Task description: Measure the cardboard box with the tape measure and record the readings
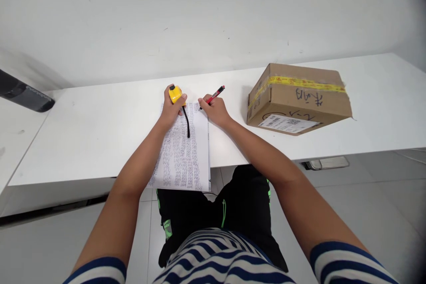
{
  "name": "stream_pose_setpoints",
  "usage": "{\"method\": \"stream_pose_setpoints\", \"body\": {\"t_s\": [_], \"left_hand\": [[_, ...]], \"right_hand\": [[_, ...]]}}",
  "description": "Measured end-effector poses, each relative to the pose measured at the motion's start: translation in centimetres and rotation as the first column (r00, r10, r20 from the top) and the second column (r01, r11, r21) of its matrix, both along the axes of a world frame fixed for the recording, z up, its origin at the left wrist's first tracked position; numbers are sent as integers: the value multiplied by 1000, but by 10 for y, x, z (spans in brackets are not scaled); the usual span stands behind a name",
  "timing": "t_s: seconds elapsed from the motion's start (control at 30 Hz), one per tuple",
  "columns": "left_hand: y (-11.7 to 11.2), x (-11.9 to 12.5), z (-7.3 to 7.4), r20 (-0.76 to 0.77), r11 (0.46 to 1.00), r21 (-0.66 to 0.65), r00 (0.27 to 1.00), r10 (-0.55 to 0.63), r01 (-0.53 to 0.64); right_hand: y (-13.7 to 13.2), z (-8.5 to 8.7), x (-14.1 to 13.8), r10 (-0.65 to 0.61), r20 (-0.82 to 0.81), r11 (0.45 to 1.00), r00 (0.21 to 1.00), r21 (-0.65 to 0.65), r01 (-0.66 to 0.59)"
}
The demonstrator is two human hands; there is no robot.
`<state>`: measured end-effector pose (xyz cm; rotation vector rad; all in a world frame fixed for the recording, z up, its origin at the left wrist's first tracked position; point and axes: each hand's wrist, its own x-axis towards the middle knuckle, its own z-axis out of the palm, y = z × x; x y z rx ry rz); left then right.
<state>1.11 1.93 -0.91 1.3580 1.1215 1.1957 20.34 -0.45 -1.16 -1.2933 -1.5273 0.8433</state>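
Observation:
A yellow tape measure with a black strap hanging from it is gripped in my left hand, above the far left part of a sheet of paper. Rows of small handwriting cover most of the sheet, and its near end reaches past the table's front edge. My right hand is closed around a red and black pen. The pen's tip points down at the sheet's upper right area. Whether the tip touches the paper I cannot tell.
On the white table, a taped cardboard box with a label and handwriting stands to the right. A dark cylindrical object is at the far left. The wall rises behind the table.

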Motion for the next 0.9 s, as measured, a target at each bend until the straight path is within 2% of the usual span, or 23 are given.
{"method": "stream_pose_setpoints", "body": {"t_s": [0.43, 0.53, 0.6, 0.7, 0.9], "left_hand": [[-2, 1, 3, -10, 1000, -9, 1000, -17, 17], [-2, 0, 3, 5, 1000, -5, 1000, -19, 19], [-2, 1, 3, 16, 1000, -4, 1000, -10, 10], [-2, 2, 3, 31, 1000, 1, 999, 11, -11], [0, 6, 3, 68, 991, 39, 989, 129, -131]], "right_hand": [[2, -3, 1, 36, 37, 999, 999, 12, -36], [1, -4, 2, -30, 59, 998, 998, 51, 27], [0, -5, 3, -109, 111, 987, 988, 134, 94], [1, -8, 3, -169, 232, 967, 958, 229, 115], [7, -8, -5, -61, 507, 996, 860, 83, 22]]}}
